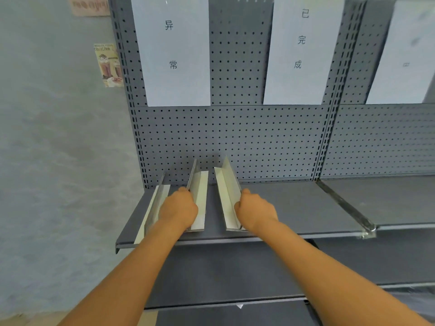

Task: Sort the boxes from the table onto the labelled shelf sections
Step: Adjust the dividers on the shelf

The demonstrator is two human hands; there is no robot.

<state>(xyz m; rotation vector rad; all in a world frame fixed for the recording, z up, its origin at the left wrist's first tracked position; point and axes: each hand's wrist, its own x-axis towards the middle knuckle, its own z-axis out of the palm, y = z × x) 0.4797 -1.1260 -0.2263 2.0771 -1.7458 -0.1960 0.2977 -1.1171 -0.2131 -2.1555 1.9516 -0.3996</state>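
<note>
- Oddly, no boxes or desk are in view; both hands work L-shaped metal dividers on the shelf point(294, 208).
- Left hand point(179, 208) and right hand point(256, 211) have fingers clamped on the middle divider point(199, 196) and right divider point(227, 198).
- Risk (my guess): uneven pulls could tip either divider toward the third divider point(153, 208) at the shelf's left end.

Hands point(180, 208) point(255, 211) on shelf dividers point(227, 196)

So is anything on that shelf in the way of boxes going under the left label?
Yes. Three L-shaped metal dividers lie on the shelf below the left label. The left hand grips the middle divider, the right hand grips the right divider; the left divider lies free. No boxes are visible.
</note>
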